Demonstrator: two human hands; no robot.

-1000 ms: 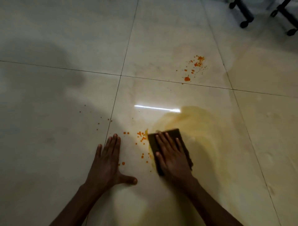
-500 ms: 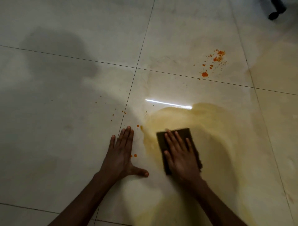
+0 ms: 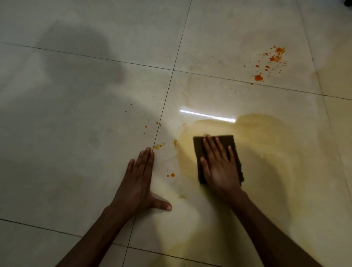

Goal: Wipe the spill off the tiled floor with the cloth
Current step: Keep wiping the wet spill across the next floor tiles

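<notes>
A dark folded cloth [image 3: 198,150] lies flat on the pale tiled floor, inside a wide yellow smear [image 3: 266,152]. My right hand [image 3: 221,167] presses flat on top of the cloth, fingers spread, covering most of it. My left hand [image 3: 139,181] rests palm-down on the floor to the left of the cloth, holding nothing. Two small orange drops [image 3: 170,175] sit between the hands. A cluster of orange splatter [image 3: 270,61] lies on the far tile at upper right. Fine orange specks [image 3: 146,125] dot the tile left of the grout line.
Dark grout lines [image 3: 165,99] divide the floor into large tiles. A bright strip of reflected light [image 3: 207,115] crosses the floor just beyond the cloth. My shadow darkens the tiles at upper left. A dark object shows at the top right corner [image 3: 348,2].
The orange drops near the cloth have been smeared into the yellow film, which has spread leftward. The view has shifted, so the hands sit further right and the chair legs have left the frame.
</notes>
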